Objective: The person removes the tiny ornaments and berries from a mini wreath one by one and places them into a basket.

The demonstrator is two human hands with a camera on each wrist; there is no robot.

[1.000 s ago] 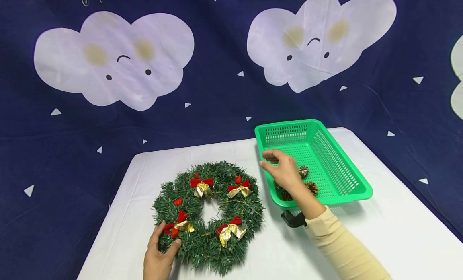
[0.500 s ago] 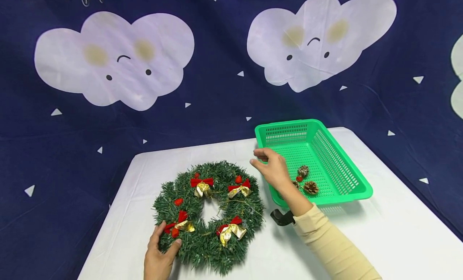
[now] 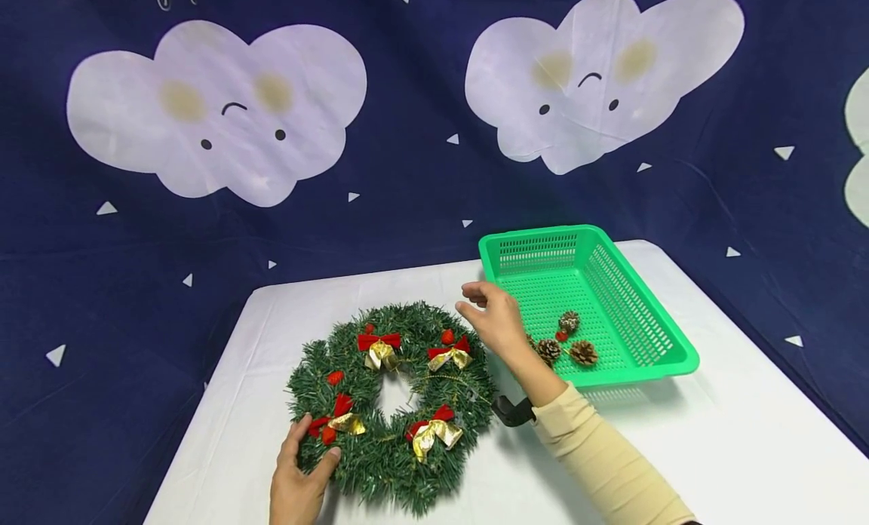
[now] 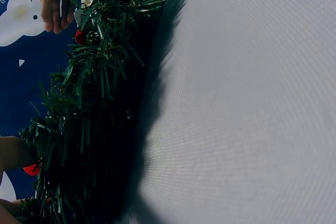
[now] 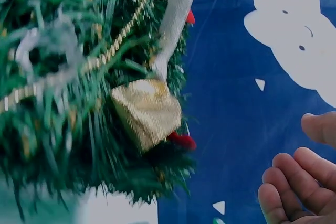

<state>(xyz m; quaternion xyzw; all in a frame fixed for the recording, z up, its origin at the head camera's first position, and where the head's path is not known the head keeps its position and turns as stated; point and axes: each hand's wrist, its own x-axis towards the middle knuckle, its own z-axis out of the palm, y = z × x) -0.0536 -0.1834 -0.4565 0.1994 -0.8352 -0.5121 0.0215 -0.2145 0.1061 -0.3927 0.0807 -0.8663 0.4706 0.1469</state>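
Observation:
A green Christmas wreath (image 3: 448, 404) with red and gold bows lies on the white table. My left hand (image 3: 299, 472) grips its near left edge, thumb and fingers pressed into the needles around a bow and a red berry (image 3: 329, 436). Over the wreath's far right side hovers my right hand (image 3: 495, 321), fingers loosely curved and thumb apart. In the right wrist view nothing shows between those fingers (image 5: 281, 195), and a gold bow (image 5: 149, 114) is close by. The left wrist view shows the wreath's side (image 4: 89, 114) and the left fingers at its edge.
A green plastic basket (image 3: 652, 306) stands at the right, with several pine cones (image 3: 583, 352) and a small red berry (image 3: 561, 335) near its front left corner. Behind the table (image 3: 733, 419) hangs a dark blue cloth with clouds (image 3: 407, 148).
My right hand has moved left, from above the basket to above the wreath's right edge, uncovering more pine cones. My left hand and the wreath have stayed in place.

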